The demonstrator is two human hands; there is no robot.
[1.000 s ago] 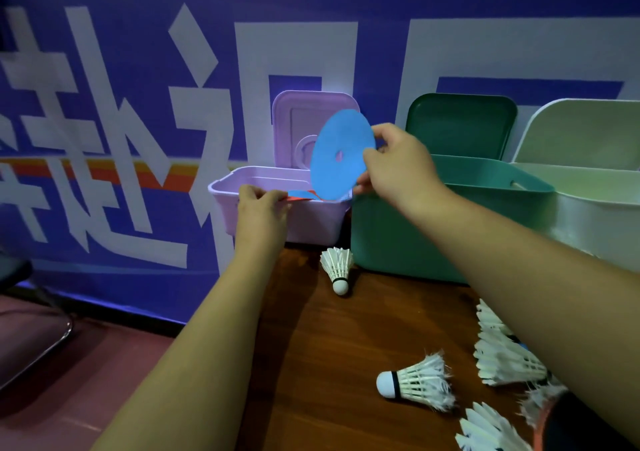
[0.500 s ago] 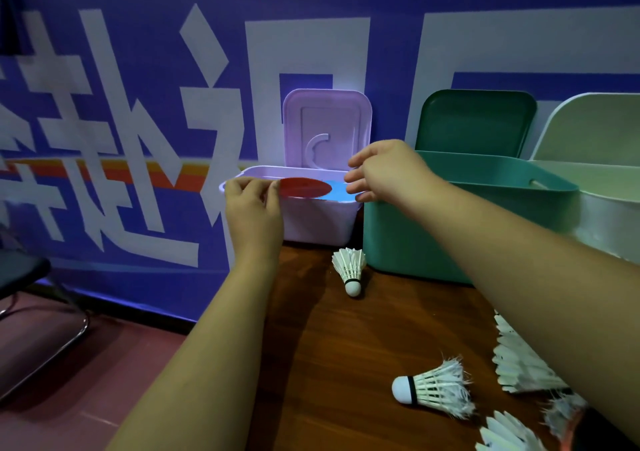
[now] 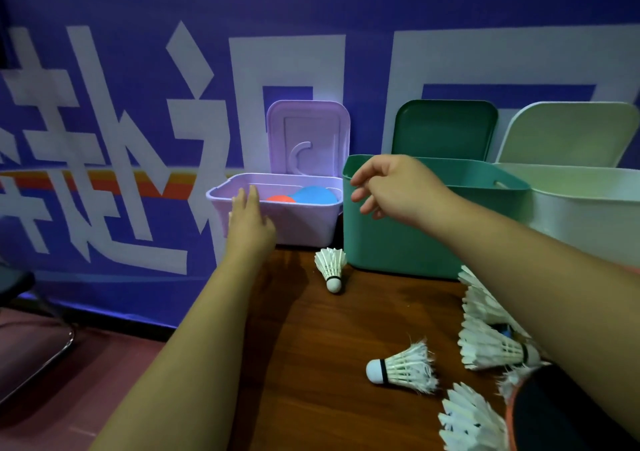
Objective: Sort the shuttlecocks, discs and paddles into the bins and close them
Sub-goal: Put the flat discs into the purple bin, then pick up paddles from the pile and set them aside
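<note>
A blue disc (image 3: 314, 195) and a red disc (image 3: 280, 198) lie inside the lilac bin (image 3: 304, 222), whose lid stands open against the wall. My left hand (image 3: 250, 220) rests with straight fingers against the bin's front left wall. My right hand (image 3: 388, 185) hovers empty, fingers relaxed, in front of the teal bin (image 3: 398, 242). One shuttlecock (image 3: 331, 266) stands cork-down near the lilac bin, another (image 3: 403, 369) lies on its side, and several more (image 3: 491, 343) cluster at the right. No paddle is plainly visible.
A pale green bin (image 3: 588, 208) with its lid up stands right of the teal bin. All sit on a brown wooden table (image 3: 311, 364) against a purple banner wall. A chair (image 3: 20, 312) stands on the floor to the left.
My right hand let go of the blue disc, which now lies in the lilac bin beside the red one, and drew back to the right. My left hand slid down the bin's front.
</note>
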